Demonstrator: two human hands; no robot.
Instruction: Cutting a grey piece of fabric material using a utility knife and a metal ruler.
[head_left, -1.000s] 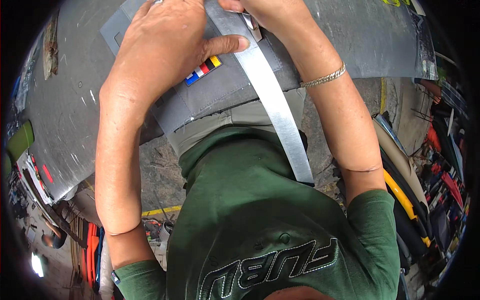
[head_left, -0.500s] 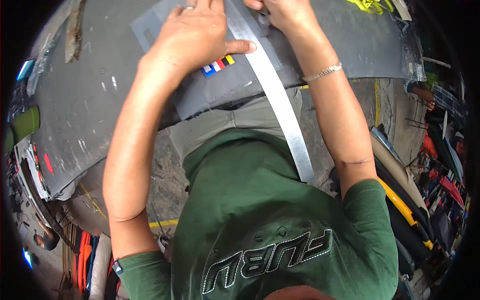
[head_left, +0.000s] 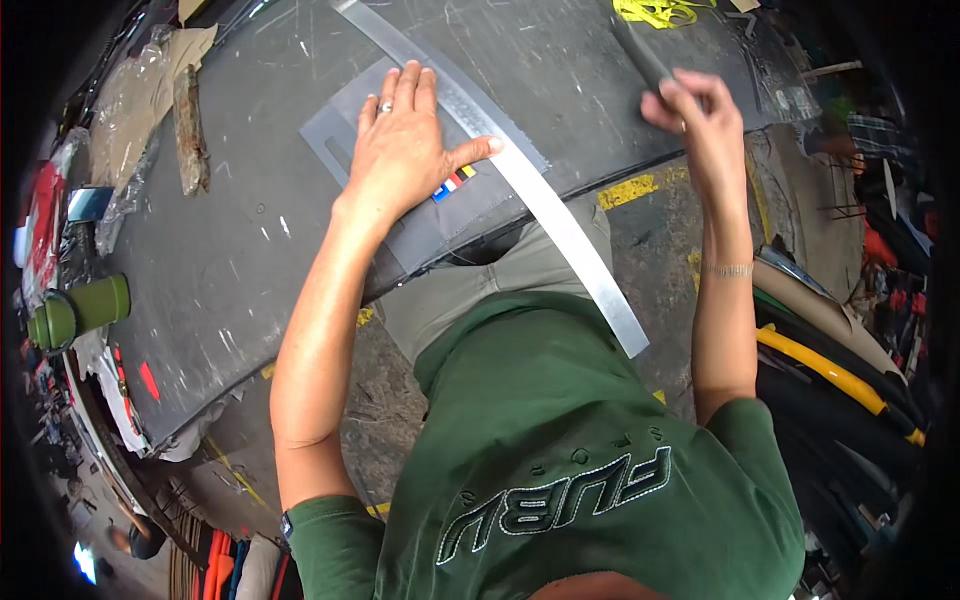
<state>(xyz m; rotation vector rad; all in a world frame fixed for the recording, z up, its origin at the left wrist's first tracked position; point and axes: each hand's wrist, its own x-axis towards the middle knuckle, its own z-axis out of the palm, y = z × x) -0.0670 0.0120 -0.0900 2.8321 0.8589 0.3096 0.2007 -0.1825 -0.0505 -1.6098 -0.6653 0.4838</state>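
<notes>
My left hand [head_left: 402, 150] lies flat, its fingers stretched over a grey sheet [head_left: 335, 115] with a slot cut in it. The thumb presses on a long metal ruler [head_left: 560, 225], which crosses the sheet at a slant and juts past the table edge towards my shirt. Beside that thumb shows a small multicoloured patch [head_left: 445, 190] on the sheet, partly covered. To the right, my right hand [head_left: 708, 115] is raised apart from the sheet, closed round a dark slim tool [head_left: 640, 52]. Motion blurs this tool and its exact kind does not show.
The dark table [head_left: 240, 290] carries a green bottle [head_left: 98, 305] at left, a rough wooden stick [head_left: 190, 135] and clear plastic wrap. Bright yellow cord [head_left: 660, 12] lies at the far right. Rolls of material [head_left: 820, 370] stand beyond my right arm.
My right hand has moved away from the ruler to the right, carrying the dark tool. The left hand keeps its place on the sheet and ruler, while the view has shifted.
</notes>
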